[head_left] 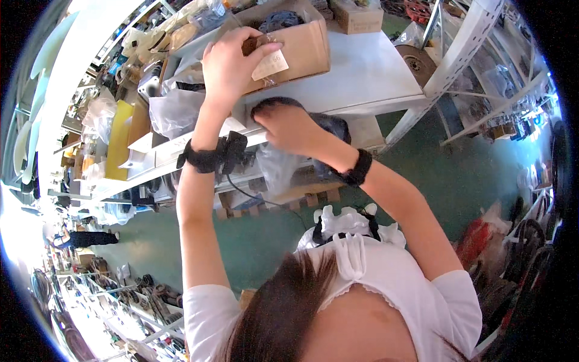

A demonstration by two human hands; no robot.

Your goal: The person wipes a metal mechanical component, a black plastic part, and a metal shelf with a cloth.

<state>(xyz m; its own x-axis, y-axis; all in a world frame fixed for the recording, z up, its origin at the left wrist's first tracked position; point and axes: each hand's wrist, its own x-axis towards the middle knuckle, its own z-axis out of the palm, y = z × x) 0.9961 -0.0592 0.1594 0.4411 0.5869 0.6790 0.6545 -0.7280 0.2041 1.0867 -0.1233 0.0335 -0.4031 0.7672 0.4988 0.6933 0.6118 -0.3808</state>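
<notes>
My left hand grips the near left edge of an open cardboard box, its thumb on the front near a pale paper label. Inside the box lies something dark, partly hidden by the walls. The box rests on a white shelf. Lower and to the right, just in front of the shelf edge, my right hand is closed on a dark curved thing. My hand and forearm cover part of it, and its kind cannot be made out.
Left of the box, the shelf carries clear plastic bags and a yellow carton. A smaller cardboard box stands behind. A white perforated post rises at the right. Another person is far off at the left.
</notes>
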